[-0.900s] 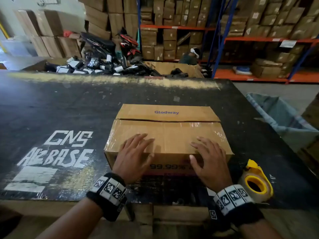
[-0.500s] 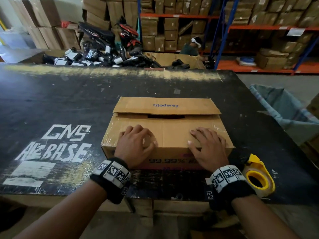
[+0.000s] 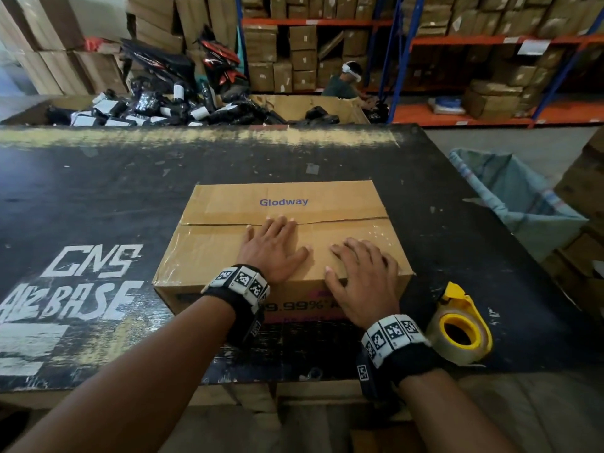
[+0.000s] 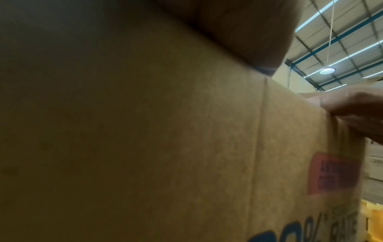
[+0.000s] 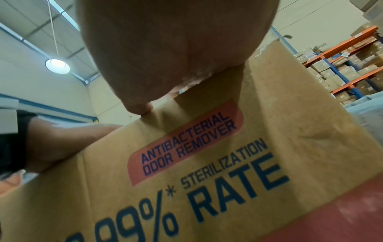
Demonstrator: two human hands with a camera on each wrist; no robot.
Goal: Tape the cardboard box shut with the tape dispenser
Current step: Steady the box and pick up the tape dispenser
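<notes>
Cardboard box [image 3: 281, 237] sits mid-desk, flaps down, seam running across the top, "Glodway" printed on the far flap. Left hand [image 3: 273, 248] lies flat on the near flap, fingers straight, tips at the seam, holding nothing. Right hand [image 3: 361, 277] is flat on the near right part of the top, fingers spread, heel over the front edge, also holding nothing. Tape dispenser [image 3: 459, 326], yellow with a clear roll, stands on the black desk [image 3: 98, 197] just right of the box's near corner, beside the right wrist, untouched. Shelves of cartons [image 3: 490, 44] behind.
</notes>
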